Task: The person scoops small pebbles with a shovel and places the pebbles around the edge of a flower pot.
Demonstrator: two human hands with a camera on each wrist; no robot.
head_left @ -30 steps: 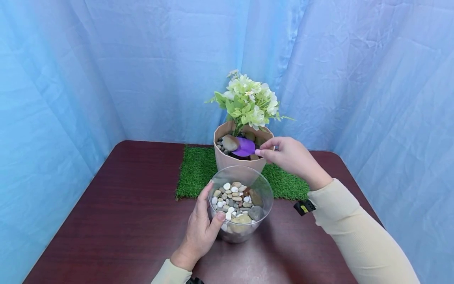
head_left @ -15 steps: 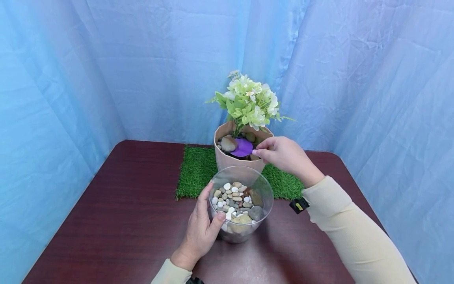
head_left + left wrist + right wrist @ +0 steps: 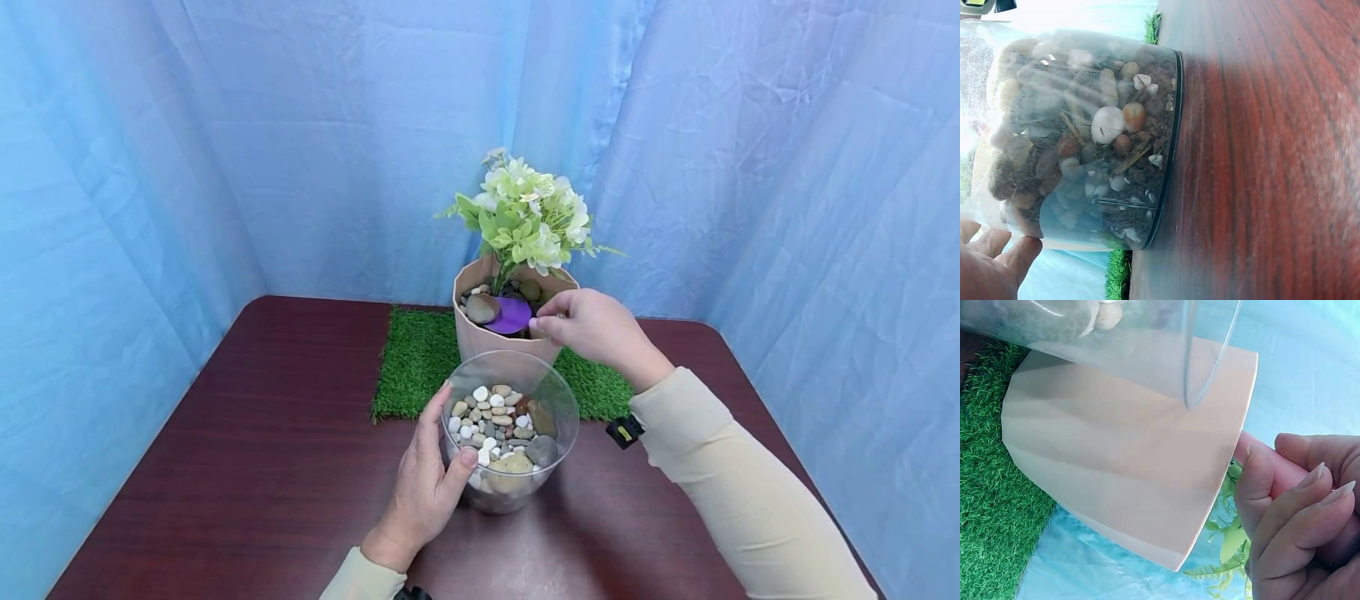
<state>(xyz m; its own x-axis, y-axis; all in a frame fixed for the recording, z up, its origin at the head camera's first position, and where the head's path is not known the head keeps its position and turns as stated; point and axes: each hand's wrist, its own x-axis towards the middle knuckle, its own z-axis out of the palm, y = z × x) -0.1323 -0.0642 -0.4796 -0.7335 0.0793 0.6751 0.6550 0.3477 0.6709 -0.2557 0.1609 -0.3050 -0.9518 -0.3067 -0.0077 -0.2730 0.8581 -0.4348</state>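
In the head view my right hand [image 3: 600,329] pinches the end of a small purple shovel [image 3: 510,317] over the front of the pinkish-beige flowerpot [image 3: 491,340]. A large smooth stone [image 3: 482,308] lies at the blade's left end; whether it rests on the blade is unclear. White artificial flowers [image 3: 525,200] rise from the pot among other stones. My left hand [image 3: 420,487] holds the left side of a clear plastic container [image 3: 1041,144], thumb at its front rim and fingers along the side. Pebbles [image 3: 495,417] of mixed sizes fill its lower part. In the right wrist view the shovel's blade is hidden behind the pot wall.
The pot stands on a green artificial grass mat [image 3: 416,367] on a dark red-brown table [image 3: 300,433]. The clear container stands just in front of the pot. Blue curtains [image 3: 360,167] hang behind and on both sides.
My right hand and the purple shovel have moved slightly left inside the pot. The large stone has shifted slightly left and lower with the blade. My left hand and the container have stayed still.
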